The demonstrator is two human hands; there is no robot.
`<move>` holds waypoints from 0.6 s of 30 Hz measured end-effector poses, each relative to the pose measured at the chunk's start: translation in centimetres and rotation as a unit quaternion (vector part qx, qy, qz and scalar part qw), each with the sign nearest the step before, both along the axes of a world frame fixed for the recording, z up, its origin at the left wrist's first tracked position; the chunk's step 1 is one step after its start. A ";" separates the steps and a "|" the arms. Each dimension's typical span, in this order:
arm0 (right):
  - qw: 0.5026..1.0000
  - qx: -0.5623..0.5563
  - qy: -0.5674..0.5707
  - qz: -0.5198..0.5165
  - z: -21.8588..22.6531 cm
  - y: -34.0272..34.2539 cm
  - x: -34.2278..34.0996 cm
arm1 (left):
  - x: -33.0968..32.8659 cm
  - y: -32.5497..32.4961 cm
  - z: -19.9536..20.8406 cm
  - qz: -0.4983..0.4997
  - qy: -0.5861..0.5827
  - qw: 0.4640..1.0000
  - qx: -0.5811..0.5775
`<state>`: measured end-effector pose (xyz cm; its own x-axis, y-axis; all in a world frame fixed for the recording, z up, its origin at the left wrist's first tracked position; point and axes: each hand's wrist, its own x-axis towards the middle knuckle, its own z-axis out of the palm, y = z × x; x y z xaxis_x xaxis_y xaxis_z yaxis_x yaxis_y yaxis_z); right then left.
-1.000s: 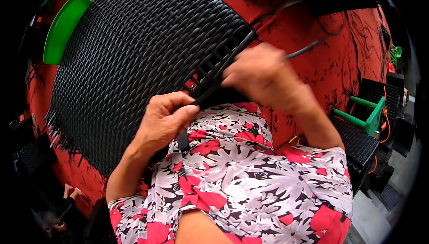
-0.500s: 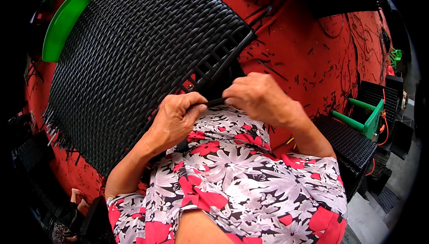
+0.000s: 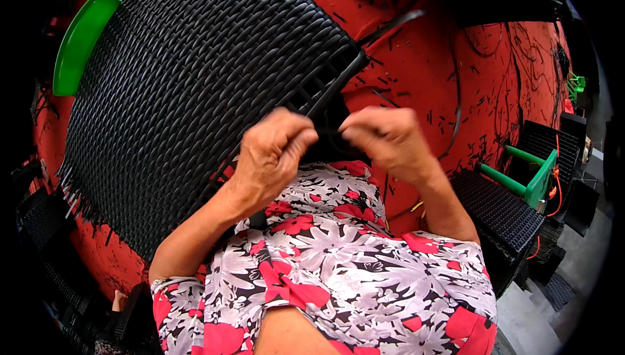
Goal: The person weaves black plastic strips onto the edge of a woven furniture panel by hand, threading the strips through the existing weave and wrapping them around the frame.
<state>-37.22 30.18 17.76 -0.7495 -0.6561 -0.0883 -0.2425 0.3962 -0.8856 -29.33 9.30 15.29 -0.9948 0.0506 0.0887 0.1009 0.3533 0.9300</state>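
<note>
Raised slightly, left fingers (image 3: pixel 305 140) and right fingers (image 3: pixel 358 122) pinch black strip (image 3: pixel 329 132), lengthwise left to right.

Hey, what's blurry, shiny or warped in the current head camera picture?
Head view: right hand and left hand look slightly motion-blurred; head view: soft sheen on the black woven panel; head view: straight edges curve toward the rim, corners black.

- You're in what looks like a weaving workshop.
- Before you sits a black woven panel (image 3: pixel 195 81) with loose strand ends (image 3: pixel 71 201).
- Dark scraps (image 3: pixel 388 99) litter your red floor (image 3: pixel 416 85).
- Black woven pieces (image 3: pixel 498 212) crowd to your right.
</note>
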 end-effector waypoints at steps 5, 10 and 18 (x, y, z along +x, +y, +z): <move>0.963 0.091 0.228 -0.114 1.6 1.8 -4.6 | -5.7 0.7 -1.3 0.067 0.196 0.950 -0.235; 0.903 0.184 0.389 -0.014 1.1 0.9 -7.3 | -7.7 2.8 -2.7 0.074 0.226 0.932 -0.273; 0.836 0.317 0.425 0.140 3.3 -2.9 -8.7 | -8.0 3.4 -3.6 0.067 0.215 0.918 -0.328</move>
<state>-45.95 27.31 21.08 -0.5431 -0.8396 0.0013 -0.8395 0.5430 0.0208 -37.36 12.70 11.72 -0.8761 0.1138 0.4685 0.3241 0.8585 0.3974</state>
